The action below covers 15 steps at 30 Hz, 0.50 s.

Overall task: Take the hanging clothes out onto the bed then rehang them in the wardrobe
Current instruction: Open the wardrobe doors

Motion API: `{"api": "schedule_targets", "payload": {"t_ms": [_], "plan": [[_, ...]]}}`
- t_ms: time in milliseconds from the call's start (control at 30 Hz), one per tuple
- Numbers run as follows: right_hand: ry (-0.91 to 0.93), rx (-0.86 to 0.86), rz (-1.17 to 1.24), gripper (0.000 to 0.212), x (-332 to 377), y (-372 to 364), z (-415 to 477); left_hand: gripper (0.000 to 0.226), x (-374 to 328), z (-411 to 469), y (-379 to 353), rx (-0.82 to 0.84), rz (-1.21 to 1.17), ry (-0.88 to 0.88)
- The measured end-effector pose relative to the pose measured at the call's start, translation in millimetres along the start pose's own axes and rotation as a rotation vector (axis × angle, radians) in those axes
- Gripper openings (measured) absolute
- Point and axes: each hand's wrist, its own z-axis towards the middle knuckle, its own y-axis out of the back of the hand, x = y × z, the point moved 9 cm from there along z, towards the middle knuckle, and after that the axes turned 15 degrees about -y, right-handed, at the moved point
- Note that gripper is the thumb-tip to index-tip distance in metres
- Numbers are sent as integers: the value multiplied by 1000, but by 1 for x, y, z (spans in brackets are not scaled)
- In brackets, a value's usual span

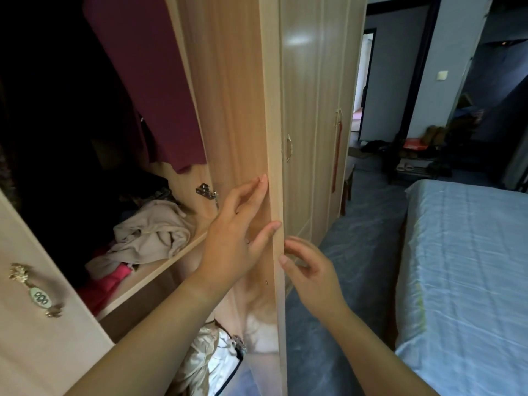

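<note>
The wardrobe stands open, its right door [243,110] swung out towards me. A maroon garment [148,81] hangs inside at the top, with dark clothes to its left in shadow. My left hand [237,232] lies flat on the inner face of the door, fingers straight, thumb at the door's edge. My right hand [308,270] is at the outer side of that edge, fingers loosely curled and holding nothing. The bed [468,267] with a light blue sheet lies to the right.
A heap of beige and pink clothes [148,235] lies on the wardrobe shelf. The left door [43,310] with an ornate handle is at the lower left. A bag [211,364] sits below. Closed wardrobe doors [314,124] and a doorway lie beyond; blue carpet [357,252] runs between wardrobe and bed.
</note>
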Motion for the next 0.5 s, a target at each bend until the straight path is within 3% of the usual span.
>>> {"api": "schedule_targets", "payload": {"t_ms": [100,333,500], "plan": [[-14,-37,0,47,-7,22,12,70,-4,15,-26,17,26,16],[13,-112,27,28,-11,64,35,71,11,42,-71,176,145,2],[8,-127,-16,37,-13,83,51,70,26,58,-92,181,185,-2]]}}
